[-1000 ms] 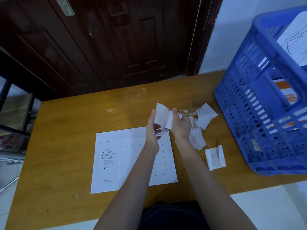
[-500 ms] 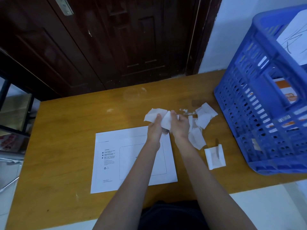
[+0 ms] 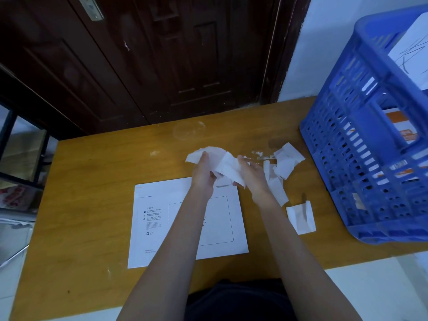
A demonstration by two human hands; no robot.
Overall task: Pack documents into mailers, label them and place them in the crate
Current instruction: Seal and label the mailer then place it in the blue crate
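Observation:
A white mailer (image 3: 159, 225) lies flat on the wooden table (image 3: 92, 181), printed side up, under my forearms. Above its far edge, both hands hold one crumpled white label sheet (image 3: 225, 164). My left hand (image 3: 203, 174) grips its left end, and my right hand (image 3: 251, 176) holds the right end. A blue plastic crate (image 3: 370, 163) stands at the right, tilted, with mailers inside, one white with pen strokes (image 3: 414, 52) and one orange and white (image 3: 400, 126).
Torn white backing scraps (image 3: 287, 159) lie between my right hand and the crate. A folded white slip (image 3: 301, 218) lies nearer the front edge. A dark wooden door (image 3: 162, 56) stands behind the table, and a metal rack (image 3: 20, 158) is at the left.
The sheet stood upright between my hands a second ago. It is now crumpled and stretched sideways, with my hands slightly further apart.

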